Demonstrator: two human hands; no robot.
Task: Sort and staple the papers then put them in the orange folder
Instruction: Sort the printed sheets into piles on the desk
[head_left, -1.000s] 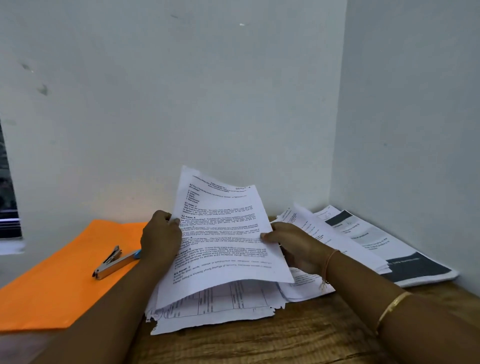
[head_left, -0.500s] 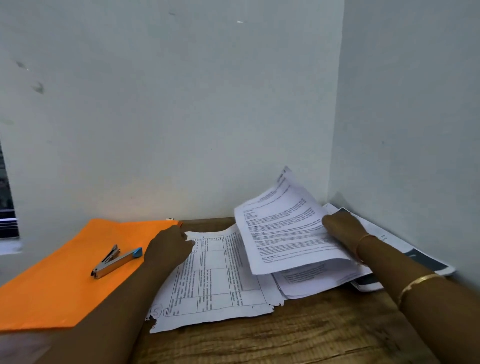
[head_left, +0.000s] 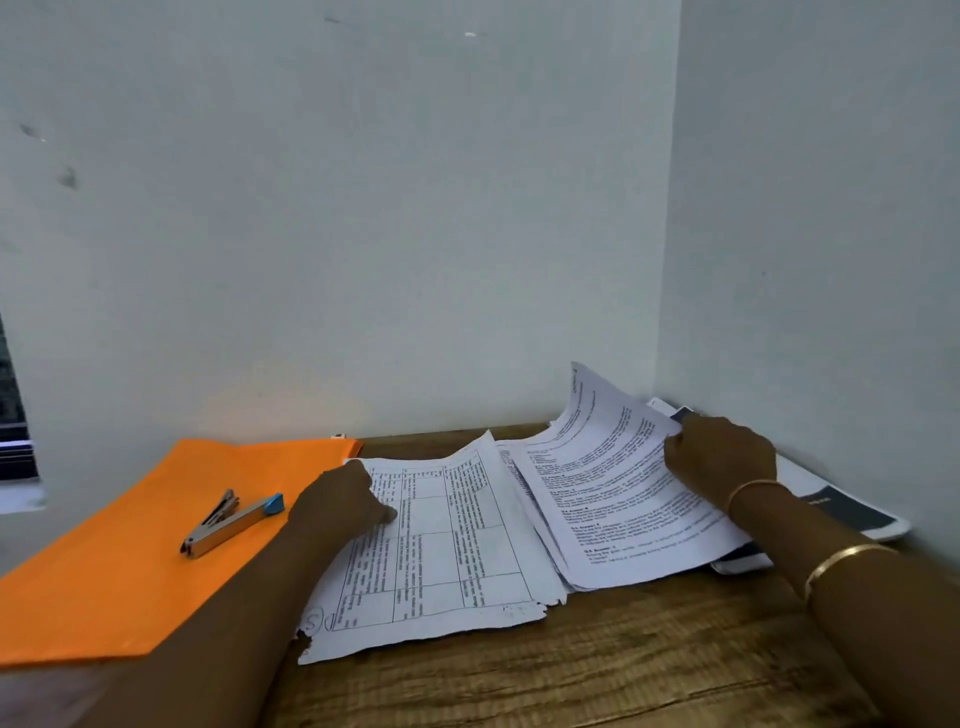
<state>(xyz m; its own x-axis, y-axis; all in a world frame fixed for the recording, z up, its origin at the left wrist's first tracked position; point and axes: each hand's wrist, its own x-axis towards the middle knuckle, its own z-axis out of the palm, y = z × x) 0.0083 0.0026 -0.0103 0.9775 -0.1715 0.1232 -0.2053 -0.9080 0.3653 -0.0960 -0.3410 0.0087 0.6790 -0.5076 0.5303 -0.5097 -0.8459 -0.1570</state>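
wooden table (head_left: 597, 675): nearest to the camera, bare grain up front.
gridded sheet (head_left: 467, 551): lay flat mid-table with a ragged, torn near edge. Same spot as half a second before.
left hand (head_left: 340, 501): rested on the left part of the gridded sheet with fingers curled under. It had slid a bit further onto the page than before.
orange folder (head_left: 119, 561): closed and flat at the left, just beside the gridded sheet. Hadn't budged.
stapler (head_left: 231, 522): lay on the folder, blue end toward the left hand, also unmoved.
right pile (head_left: 530, 499): loose pages just right of the gridded sheet, only their left edges showing.
text sheet (head_left: 618, 493): the big change. A second earlier both hands held it upright in the middle, and half a second ago it hung over the right pile. Now it was nearly down on that pile, only the far corner curling up.
right hand (head_left: 722, 457): fingers and thumb clamped on the text sheet's far right edge, bangles (head_left: 844, 558) on the arm.
dark-banded booklet (head_left: 852, 514): against the right wall (head_left: 831, 208), partly under the pile and arm.
hard to make out: the left fingertips were tucked out of sight (couldn't tell if they pinched any paper), the print was too small to read, and the frame cut off the folder's left side.
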